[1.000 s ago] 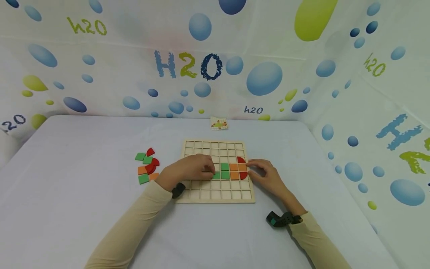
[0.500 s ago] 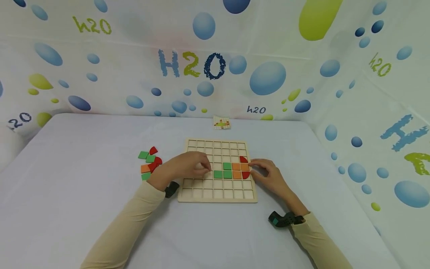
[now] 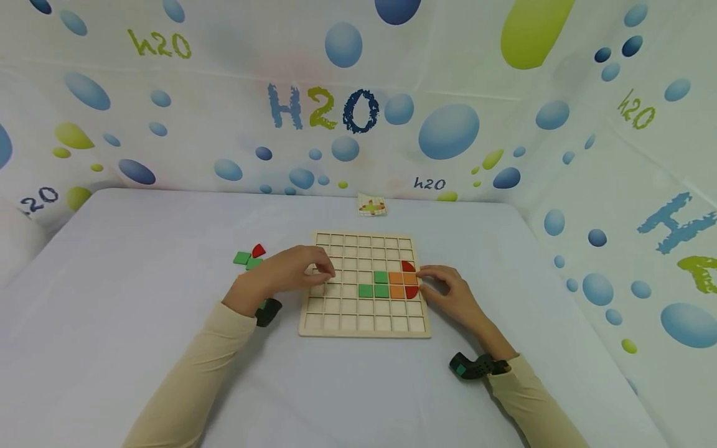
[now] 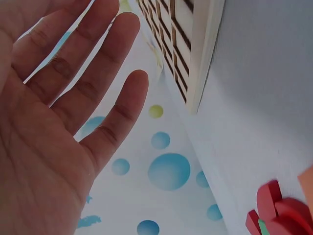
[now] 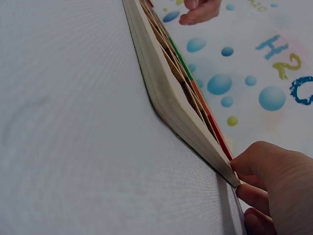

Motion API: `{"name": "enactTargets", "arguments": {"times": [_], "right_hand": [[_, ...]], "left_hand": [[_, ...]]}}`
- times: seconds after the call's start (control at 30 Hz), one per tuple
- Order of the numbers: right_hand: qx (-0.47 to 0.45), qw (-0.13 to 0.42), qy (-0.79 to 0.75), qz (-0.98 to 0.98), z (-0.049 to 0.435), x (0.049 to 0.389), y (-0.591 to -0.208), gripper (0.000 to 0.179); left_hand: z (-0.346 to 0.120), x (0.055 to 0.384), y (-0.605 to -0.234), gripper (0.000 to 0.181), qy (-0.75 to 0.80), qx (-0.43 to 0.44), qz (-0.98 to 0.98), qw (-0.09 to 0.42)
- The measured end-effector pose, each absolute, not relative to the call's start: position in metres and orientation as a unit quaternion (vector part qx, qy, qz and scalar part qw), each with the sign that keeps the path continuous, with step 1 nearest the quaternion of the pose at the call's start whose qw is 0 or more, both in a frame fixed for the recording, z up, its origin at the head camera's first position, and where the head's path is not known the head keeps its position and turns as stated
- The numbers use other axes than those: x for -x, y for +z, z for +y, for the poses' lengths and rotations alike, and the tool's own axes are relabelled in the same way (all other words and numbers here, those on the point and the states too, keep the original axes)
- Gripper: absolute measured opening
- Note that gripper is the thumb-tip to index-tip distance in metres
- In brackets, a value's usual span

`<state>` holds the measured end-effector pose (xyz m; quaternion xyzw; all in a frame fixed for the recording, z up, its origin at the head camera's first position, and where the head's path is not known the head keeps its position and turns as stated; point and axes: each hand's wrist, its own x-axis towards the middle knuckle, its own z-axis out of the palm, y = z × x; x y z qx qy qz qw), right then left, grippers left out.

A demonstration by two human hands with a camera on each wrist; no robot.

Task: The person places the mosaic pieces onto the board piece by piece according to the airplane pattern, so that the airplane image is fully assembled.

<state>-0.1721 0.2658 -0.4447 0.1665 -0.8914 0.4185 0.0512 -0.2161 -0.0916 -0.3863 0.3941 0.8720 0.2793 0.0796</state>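
Note:
A wooden grid board (image 3: 364, 334) lies flat on the white-covered table. Toward its right side sit green square tiles (image 3: 366, 291), orange square tiles (image 3: 396, 278) and two red rounded tiles (image 3: 411, 292). My left hand (image 3: 294, 269) hovers over the board's left edge, fingers loosely bent; the left wrist view shows its palm (image 4: 49, 147) with nothing in it. With thumb and fingers my right hand (image 3: 452, 295) holds the board's right edge, seen close up in the right wrist view. Left of the board, loose green tiles (image 3: 243, 257) and a red tile (image 3: 258, 251) show; my left hand and wrist hide others.
A small picture card (image 3: 372, 206) lies behind the board. In the left wrist view, loose red pieces (image 4: 288, 218) and an orange piece (image 4: 308, 186) appear at lower right. A printed cloth (image 3: 224, 124) rises behind the table.
My left hand has left the green tile in the board and moved left toward the loose tiles, now covering some of them. My right hand stays at the board's right edge.

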Motion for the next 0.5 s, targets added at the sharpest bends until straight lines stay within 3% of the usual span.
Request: {"name": "enactTargets", "arguments": {"times": [0.5], "right_hand": [[-0.166,0.055,0.418,-0.891,0.266,0.173,-0.446,0.028]], "left_hand": [[-0.127,0.22,-0.381,0.012,0.302,-0.365,0.88,0.039]]}}
